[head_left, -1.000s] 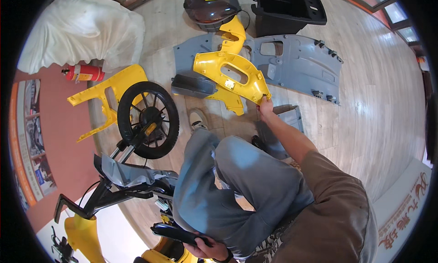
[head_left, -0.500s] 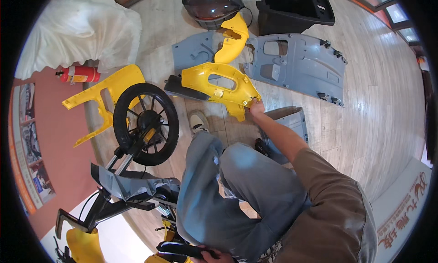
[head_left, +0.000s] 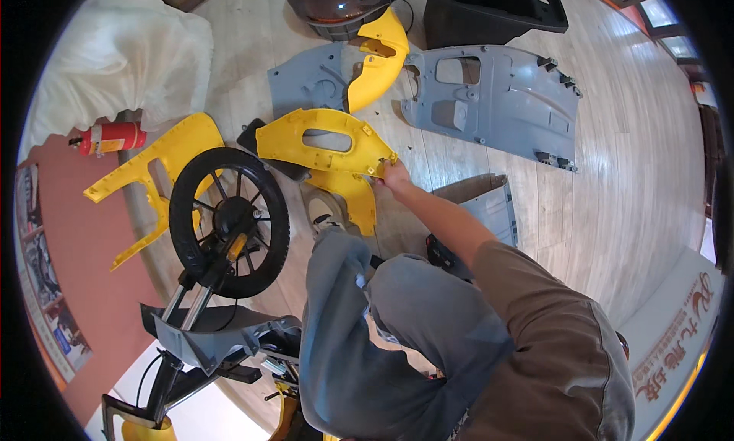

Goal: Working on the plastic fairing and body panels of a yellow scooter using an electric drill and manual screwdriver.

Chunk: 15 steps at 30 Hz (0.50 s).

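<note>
My right hand [head_left: 394, 175] grips the right end of a yellow molded panel [head_left: 325, 123] with an oval opening. Beneath that panel lie another yellow piece [head_left: 352, 196] and a dark grey tray-like part [head_left: 249, 138]. A curved yellow part [head_left: 380, 62] lies beyond, beside a flat grey panel [head_left: 306, 78] and a large grey molded panel [head_left: 512, 104]. My left hand is out of view. My shoe [head_left: 323, 210] rests on the floor just left of my right forearm, by the front wheel [head_left: 182, 223] of a scooter frame [head_left: 202, 334].
Around me are a grey part [head_left: 485, 204], a cut-out yellow panel [head_left: 187, 135], a red fire extinguisher [head_left: 115, 137], a white cloth [head_left: 122, 58], a black bin [head_left: 489, 5] and a dark domed case [head_left: 329, 5]. A white sign board [head_left: 688, 318] stands at right.
My right hand and the yellow panel have moved left, and the lower yellow piece shows more. My left hand, earlier holding a black elongated object, has left the view.
</note>
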Each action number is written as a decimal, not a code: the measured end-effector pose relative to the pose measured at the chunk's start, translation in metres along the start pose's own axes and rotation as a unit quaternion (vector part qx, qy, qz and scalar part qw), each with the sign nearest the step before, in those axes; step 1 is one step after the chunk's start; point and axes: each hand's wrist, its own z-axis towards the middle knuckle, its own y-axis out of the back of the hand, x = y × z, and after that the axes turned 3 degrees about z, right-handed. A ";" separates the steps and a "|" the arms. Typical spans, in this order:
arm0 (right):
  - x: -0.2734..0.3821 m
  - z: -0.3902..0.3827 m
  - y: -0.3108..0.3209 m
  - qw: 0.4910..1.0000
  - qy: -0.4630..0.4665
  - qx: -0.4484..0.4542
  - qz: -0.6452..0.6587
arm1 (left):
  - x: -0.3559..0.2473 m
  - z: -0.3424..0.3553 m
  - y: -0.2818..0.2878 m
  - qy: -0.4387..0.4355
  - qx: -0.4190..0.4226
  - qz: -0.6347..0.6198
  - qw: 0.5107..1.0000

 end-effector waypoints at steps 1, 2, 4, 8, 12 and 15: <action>-0.001 0.002 0.004 0.999 0.008 -0.025 -0.035 | 0.001 0.000 -0.002 -0.005 -0.006 -0.001 1.000; -0.002 0.004 0.006 0.996 0.016 -0.048 -0.071 | 0.000 -0.003 0.000 -0.009 -0.012 -0.001 1.000; -0.011 0.046 0.062 0.984 0.069 -0.098 -0.135 | -0.001 0.007 -0.011 -0.028 -0.019 -0.039 0.999; -0.005 0.007 0.041 0.978 0.023 0.004 -0.208 | 0.000 0.001 0.000 -0.033 -0.060 0.006 0.998; 0.023 -0.027 0.065 0.970 0.013 0.040 -0.240 | -0.008 0.007 -0.003 -0.043 -0.099 0.011 0.994; 0.025 -0.016 0.107 0.877 0.231 -0.038 -0.421 | -0.059 0.061 -0.027 -0.055 -0.122 -0.002 0.991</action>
